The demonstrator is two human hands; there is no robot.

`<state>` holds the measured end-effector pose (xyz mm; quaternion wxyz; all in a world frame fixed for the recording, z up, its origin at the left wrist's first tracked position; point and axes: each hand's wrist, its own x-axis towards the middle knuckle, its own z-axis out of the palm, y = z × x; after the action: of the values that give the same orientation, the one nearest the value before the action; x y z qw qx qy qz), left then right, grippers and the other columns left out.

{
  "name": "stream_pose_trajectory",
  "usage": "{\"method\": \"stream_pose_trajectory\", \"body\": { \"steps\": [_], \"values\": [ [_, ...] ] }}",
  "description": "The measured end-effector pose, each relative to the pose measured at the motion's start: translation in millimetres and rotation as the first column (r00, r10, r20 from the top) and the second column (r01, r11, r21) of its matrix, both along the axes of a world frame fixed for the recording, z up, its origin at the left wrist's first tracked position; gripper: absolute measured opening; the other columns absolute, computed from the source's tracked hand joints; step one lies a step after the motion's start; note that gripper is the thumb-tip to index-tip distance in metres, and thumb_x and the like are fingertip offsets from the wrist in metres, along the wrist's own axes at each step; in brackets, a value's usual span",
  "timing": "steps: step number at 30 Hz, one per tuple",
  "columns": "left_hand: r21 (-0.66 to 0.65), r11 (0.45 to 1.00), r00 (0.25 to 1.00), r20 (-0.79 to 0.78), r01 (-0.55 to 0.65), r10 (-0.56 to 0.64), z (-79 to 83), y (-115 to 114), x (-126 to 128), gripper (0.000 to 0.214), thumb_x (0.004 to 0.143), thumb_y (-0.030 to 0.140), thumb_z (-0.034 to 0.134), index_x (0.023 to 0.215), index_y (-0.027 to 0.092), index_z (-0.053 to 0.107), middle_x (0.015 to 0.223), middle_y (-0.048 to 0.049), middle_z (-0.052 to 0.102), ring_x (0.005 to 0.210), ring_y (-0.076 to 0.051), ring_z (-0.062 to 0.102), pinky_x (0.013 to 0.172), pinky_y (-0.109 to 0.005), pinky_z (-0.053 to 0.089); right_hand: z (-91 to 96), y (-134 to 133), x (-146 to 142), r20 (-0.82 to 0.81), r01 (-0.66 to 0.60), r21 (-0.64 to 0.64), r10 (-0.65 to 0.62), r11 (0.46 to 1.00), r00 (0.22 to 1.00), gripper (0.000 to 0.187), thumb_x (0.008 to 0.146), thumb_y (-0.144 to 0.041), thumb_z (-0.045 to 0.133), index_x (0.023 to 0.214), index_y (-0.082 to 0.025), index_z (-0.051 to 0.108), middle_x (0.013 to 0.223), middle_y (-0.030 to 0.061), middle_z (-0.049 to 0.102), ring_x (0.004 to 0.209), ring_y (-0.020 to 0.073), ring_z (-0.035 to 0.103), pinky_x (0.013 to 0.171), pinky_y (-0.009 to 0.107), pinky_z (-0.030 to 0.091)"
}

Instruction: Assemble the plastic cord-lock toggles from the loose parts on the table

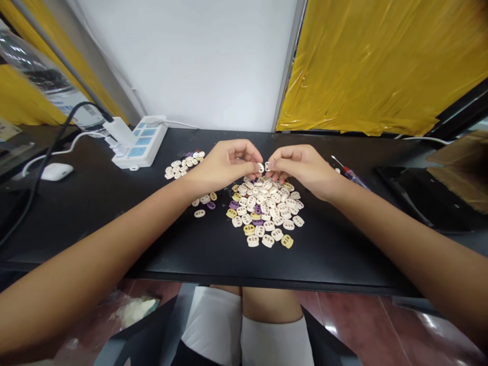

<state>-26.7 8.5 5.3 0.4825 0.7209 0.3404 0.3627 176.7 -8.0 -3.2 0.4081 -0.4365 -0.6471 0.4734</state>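
My left hand (224,163) and my right hand (301,165) meet over a black table (114,223), fingers pinched. Each pinches a small white plastic piece (264,166), the two pieces held close together between the fingertips. Just below the hands lies a heap of small oval two-hole pieces (267,211), mostly white with a few yellow and purple ones. A smaller group of such pieces (183,166) lies to the left of my left hand, and a few loose ones (204,203) sit under my left wrist.
A white power strip (140,143) with a plugged charger stands at the back left, cables trailing left past a white mouse (56,171). A small screwdriver (348,173) lies right of my right hand. A dark tray (419,195) sits at the far right. Yellow plastic sheeting hangs behind.
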Motion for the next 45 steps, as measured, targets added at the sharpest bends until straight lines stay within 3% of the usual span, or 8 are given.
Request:
{"method": "stream_pose_trajectory", "body": {
  "steps": [27, 35, 45],
  "values": [
    [-0.006, 0.995, 0.994, -0.051, -0.098, 0.098, 2.6, -1.1, 0.5, 0.012, 0.076, 0.012, 0.072, 0.087, 0.019, 0.073, 0.078, -0.0027, 0.073, 0.07, -0.012, 0.066, 0.068, -0.027, 0.055, -0.2, -0.4, -0.4, 0.058, 0.019, 0.019, -0.02, 1.0, 0.998, 0.009, 0.082, -0.012, 0.071, 0.074, -0.016, 0.073, 0.065, 0.0022, 0.07, 0.055, 0.01, 0.06, 0.053, 0.023, 0.048],
    [-0.041, 0.99, 0.991, -0.032, -0.132, 0.13, 3.5, -3.8, 2.2, 0.015, 0.079, 0.01, 0.071, 0.091, 0.017, 0.073, 0.081, -0.0038, 0.075, 0.076, -0.013, 0.069, 0.073, -0.028, 0.056, -1.0, -2.4, -1.8, -0.023, -0.005, -0.045, 0.004, 0.999, 1.0, 0.01, 0.084, -0.018, 0.071, 0.074, -0.015, 0.072, 0.068, 0.0034, 0.071, 0.053, 0.0098, 0.059, 0.053, 0.025, 0.049],
    [-0.045, 0.991, 0.992, -0.007, -0.13, 0.13, -2.5, 0.2, 0.3, 0.013, 0.082, 0.015, 0.073, 0.096, 0.016, 0.074, 0.084, -0.0058, 0.078, 0.079, -0.014, 0.073, 0.077, -0.027, 0.06, -1.6, -3.5, -3.9, -0.009, 0.007, -0.017, -0.007, 1.0, 1.0, 0.013, 0.085, -0.019, 0.072, 0.073, -0.016, 0.071, 0.067, 0.0026, 0.07, 0.053, 0.0093, 0.058, 0.053, 0.024, 0.048]
  ]
}}
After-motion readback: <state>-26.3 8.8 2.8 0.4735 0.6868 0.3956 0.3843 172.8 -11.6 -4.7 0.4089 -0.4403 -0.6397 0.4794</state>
